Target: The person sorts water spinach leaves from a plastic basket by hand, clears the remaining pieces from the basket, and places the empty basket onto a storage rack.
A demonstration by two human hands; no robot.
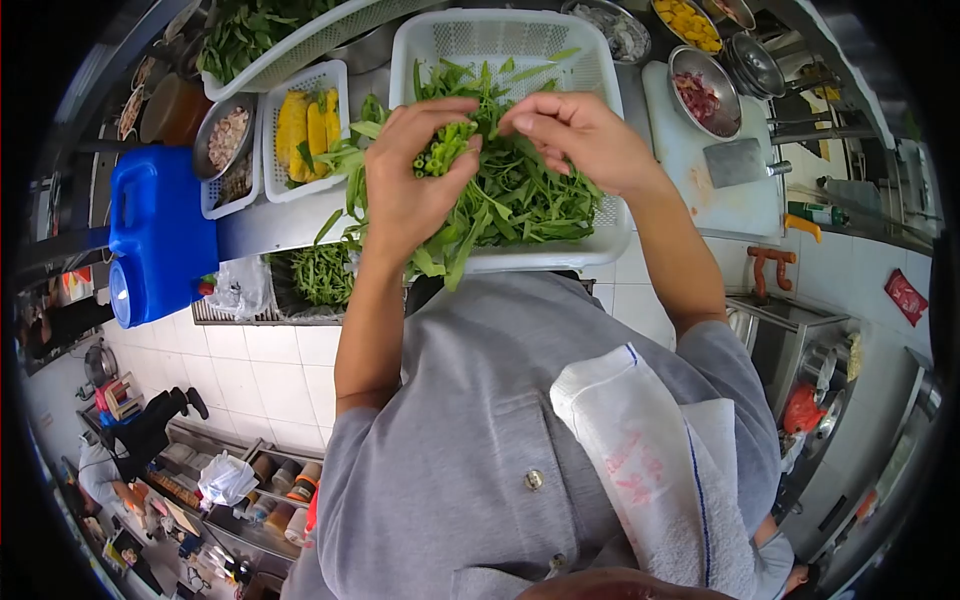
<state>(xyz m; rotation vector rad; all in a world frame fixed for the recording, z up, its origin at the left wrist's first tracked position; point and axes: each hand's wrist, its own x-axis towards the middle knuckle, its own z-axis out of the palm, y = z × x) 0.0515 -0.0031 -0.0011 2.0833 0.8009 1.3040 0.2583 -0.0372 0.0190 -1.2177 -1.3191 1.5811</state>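
Observation:
My left hand [418,185] is wrapped round a bunch of hollow-stemmed leafy greens [447,148], which look like water spinach. Their cut stem ends point up between thumb and fingers, and leaves hang out below and to the left. Just to the right, my right hand [585,140] has its fingers curled, thumb and index finger drawn together. Whatever lies between those fingertips, if anything, I cannot make out. Beneath both hands is a white plastic basket [612,225] with more loose greens [530,205] heaped in it.
At left stand a blue jug [165,235], a small basket of yellow corn [308,125] and a bowl of chopped meat [228,138]. On the right, a white cutting board [720,205] bears a cleaver [735,163] and a metal bowl of red meat [703,92]. More greens [318,275] sit lower left.

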